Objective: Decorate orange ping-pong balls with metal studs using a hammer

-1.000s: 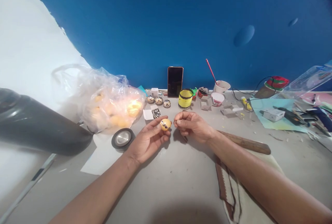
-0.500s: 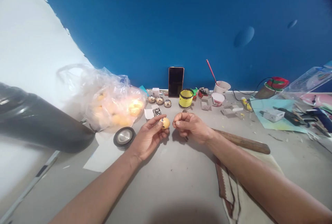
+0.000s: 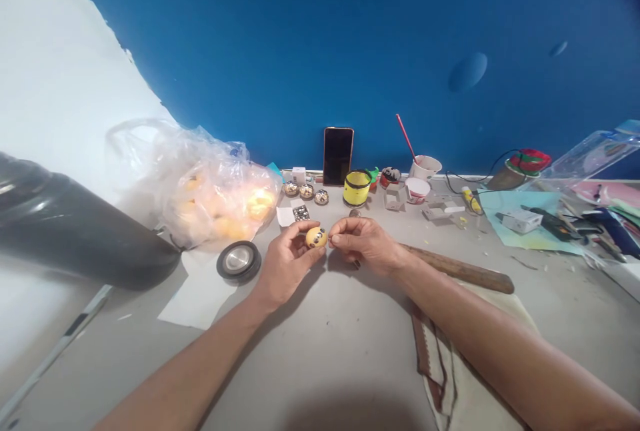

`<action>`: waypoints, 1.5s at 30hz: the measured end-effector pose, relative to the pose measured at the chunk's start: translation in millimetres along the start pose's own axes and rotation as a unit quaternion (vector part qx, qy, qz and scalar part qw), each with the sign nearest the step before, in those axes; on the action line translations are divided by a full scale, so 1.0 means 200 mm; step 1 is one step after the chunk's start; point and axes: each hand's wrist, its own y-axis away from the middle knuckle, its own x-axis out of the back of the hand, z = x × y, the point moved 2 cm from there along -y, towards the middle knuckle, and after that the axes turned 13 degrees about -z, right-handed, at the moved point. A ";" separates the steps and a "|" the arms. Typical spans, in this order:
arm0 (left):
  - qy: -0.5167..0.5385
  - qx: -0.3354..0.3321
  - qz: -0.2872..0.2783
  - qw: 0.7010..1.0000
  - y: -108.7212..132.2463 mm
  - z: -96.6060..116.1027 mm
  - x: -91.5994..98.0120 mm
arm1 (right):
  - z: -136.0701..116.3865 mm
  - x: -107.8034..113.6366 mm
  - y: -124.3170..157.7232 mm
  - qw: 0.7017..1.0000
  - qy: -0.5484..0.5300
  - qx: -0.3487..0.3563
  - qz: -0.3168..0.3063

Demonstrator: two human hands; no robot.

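Note:
A small yellow ball [image 3: 317, 238] with dark round spots on its front sits between the fingertips and thumb of my left hand [image 3: 289, 263]. From the other side my right hand [image 3: 364, 243] comes in close to the ball, thumb and forefinger pinched together. Whatever is in that pinch is too small to make out. Just beyond my left hand is an open white box [image 3: 287, 216] with small shiny metal pieces [image 3: 301, 212]. Behind it stand several metallic-studded balls [image 3: 306, 192].
A clear plastic bag [image 3: 215, 184] of yellow balls lies at left, near a black-rimmed round disc [image 3: 239, 262]. A phone [image 3: 339, 156] leans on the blue wall beside a yellow cup [image 3: 357, 188]. A wooden stick [image 3: 463, 269] rests on folded cloth [image 3: 485, 358] under my right forearm.
My left hand has turned the ball, bringing its dark spots into view on the front, and its thumb has shifted lower. My right hand's pinch has moved closer to the ball.

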 end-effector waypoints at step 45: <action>-0.111 -0.042 0.053 0.992 0.03 0.01 -0.03 | -0.04 -0.04 0.01 0.998 0.024 -0.049 0.031</action>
